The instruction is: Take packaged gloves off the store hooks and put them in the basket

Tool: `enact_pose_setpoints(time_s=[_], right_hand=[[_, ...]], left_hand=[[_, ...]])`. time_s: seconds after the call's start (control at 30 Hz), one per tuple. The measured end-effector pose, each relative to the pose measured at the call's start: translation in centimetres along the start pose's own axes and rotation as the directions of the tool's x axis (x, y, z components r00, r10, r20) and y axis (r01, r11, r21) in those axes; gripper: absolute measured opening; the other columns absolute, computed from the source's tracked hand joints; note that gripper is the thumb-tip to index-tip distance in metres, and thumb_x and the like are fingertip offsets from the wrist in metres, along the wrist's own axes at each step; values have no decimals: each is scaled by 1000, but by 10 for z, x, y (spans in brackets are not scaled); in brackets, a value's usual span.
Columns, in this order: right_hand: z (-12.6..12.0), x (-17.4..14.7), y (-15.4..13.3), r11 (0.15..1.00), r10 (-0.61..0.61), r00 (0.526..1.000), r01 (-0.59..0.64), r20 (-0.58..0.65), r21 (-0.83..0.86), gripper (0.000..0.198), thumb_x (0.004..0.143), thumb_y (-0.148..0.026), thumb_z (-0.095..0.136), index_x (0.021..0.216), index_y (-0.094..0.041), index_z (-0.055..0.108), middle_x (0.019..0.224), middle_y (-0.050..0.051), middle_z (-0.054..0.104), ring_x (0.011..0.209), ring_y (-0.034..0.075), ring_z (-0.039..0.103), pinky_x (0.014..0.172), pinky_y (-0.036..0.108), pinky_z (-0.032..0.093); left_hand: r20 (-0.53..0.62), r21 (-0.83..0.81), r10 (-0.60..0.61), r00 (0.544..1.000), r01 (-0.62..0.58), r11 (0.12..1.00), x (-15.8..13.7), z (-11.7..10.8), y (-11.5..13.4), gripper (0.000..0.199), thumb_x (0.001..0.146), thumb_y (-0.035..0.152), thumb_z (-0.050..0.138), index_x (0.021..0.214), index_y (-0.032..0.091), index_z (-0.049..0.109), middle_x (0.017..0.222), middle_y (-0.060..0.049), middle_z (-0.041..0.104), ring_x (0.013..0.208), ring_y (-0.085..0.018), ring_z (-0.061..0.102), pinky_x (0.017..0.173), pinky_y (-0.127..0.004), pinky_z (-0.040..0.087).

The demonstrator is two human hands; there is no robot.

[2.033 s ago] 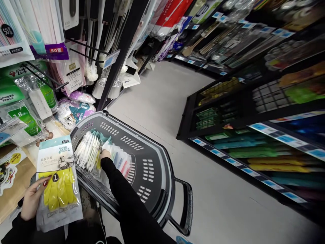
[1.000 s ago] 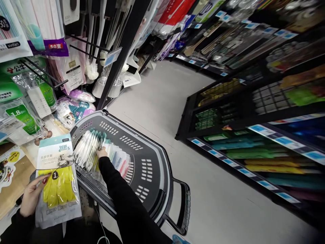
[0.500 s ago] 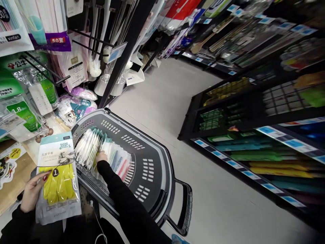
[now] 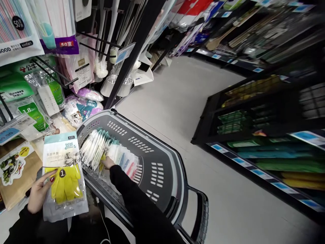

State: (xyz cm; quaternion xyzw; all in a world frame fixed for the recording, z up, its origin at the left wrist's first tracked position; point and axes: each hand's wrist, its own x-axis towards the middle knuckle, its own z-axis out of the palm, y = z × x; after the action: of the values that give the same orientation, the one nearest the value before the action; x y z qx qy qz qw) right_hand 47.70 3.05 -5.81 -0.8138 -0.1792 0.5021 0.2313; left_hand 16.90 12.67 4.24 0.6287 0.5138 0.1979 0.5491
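Observation:
A clear and white pack of yellow latex gloves point(image 4: 66, 184), marked 1, is upright in my left hand point(image 4: 42, 189). The thumb lies across its front and the remaining fingers are partly behind it. My right hand point(image 4: 108, 163) reaches into the grey shopping basket point(image 4: 167, 159), closed at the edge of a pack of gloves with yellow showing point(image 4: 102, 164); its fingertips are hidden among the packs. Several white packs with teal tops point(image 4: 93, 149) stand in a tight row to its left. More clear packs point(image 4: 125, 159), some with blue and red, lean over to its right.
Hanging bags, toilet brushes point(image 4: 102, 67) and metal hooks point(image 4: 98, 45) are on the rack at left. Below lie a brown paper package point(image 4: 21, 183) and purple-white packets point(image 4: 85, 106). A grey floor aisle point(image 4: 162, 101) runs beyond the basket, with dark shelves point(image 4: 254, 152) at right.
The view has shifted, so the basket, rack and both hands appear further right. My left hand still holds the glove pack, and my right hand stays among the packs in the basket.

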Motion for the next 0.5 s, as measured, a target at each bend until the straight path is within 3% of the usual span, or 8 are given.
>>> enact_pose_setpoints(time_s=[0.1, 0.17, 0.23, 0.3, 0.33, 0.43, 0.5], right_hand=[[-21, -45, -6, 984, -125, 987, 110, 101, 141, 29, 86, -26, 52, 112, -12, 53, 111, 12, 60, 101, 19, 59, 87, 34, 48], [-32, -82, -17, 914, -286, 945, 221, 156, 340, 36, 89, -37, 46, 120, -20, 47, 118, 9, 58, 103, 17, 59, 86, 31, 49], [-38, -118, -29, 676, -499, 850, 261, 167, 689, 48, 80, -48, 55, 120, -20, 48, 120, 10, 57, 104, 21, 59, 86, 35, 49], [-40, -146, -40, 485, -573, 816, 254, 84, 837, 50, 72, -47, 66, 113, -20, 54, 114, 10, 61, 101, 24, 61, 88, 38, 48], [-40, -155, -44, 442, -569, 821, 267, 37, 856, 48, 70, -45, 68, 109, -19, 56, 110, 10, 63, 99, 24, 61, 88, 39, 47], [-43, -171, -51, 443, -508, 843, 431, -176, 786, 41, 72, -44, 67, 103, -18, 61, 101, 9, 67, 97, 25, 62, 87, 40, 48], [-43, -181, -57, 560, -457, 805, 591, -378, 580, 37, 76, -46, 62, 98, -17, 63, 98, 10, 68, 96, 26, 62, 87, 40, 48]], left_hand=[[77, 44, 106, 991, -109, 993, -3, 11, 29, 38, 78, 34, 61, 116, 25, 61, 126, -5, 59, 121, -26, 46, 103, -41, 35], [129, 49, 215, 968, -223, 974, 0, 25, 54, 41, 80, 31, 60, 121, 28, 57, 131, -3, 54, 124, -24, 42, 102, -36, 36], [205, 25, 311, 928, -323, 946, 5, 42, 81, 47, 81, 27, 60, 127, 30, 50, 137, -3, 47, 128, -24, 36, 102, -34, 36], [294, -31, 371, 881, -379, 925, 11, 59, 105, 56, 82, 26, 59, 134, 30, 40, 145, -4, 36, 132, -25, 28, 103, -35, 34], [317, -66, 399, 861, -399, 914, 13, 67, 116, 60, 83, 26, 58, 137, 30, 34, 147, -5, 31, 133, -25, 26, 103, -36, 35], [240, 37, 527, 815, -550, 834, 12, 87, 137, 58, 84, 24, 54, 138, 31, 32, 151, -6, 21, 134, -27, 25, 103, -43, 34], [210, 233, 610, 764, -645, 728, 3, 97, 143, 47, 84, 24, 54, 130, 33, 46, 151, -4, 21, 135, -29, 20, 106, -49, 26]])
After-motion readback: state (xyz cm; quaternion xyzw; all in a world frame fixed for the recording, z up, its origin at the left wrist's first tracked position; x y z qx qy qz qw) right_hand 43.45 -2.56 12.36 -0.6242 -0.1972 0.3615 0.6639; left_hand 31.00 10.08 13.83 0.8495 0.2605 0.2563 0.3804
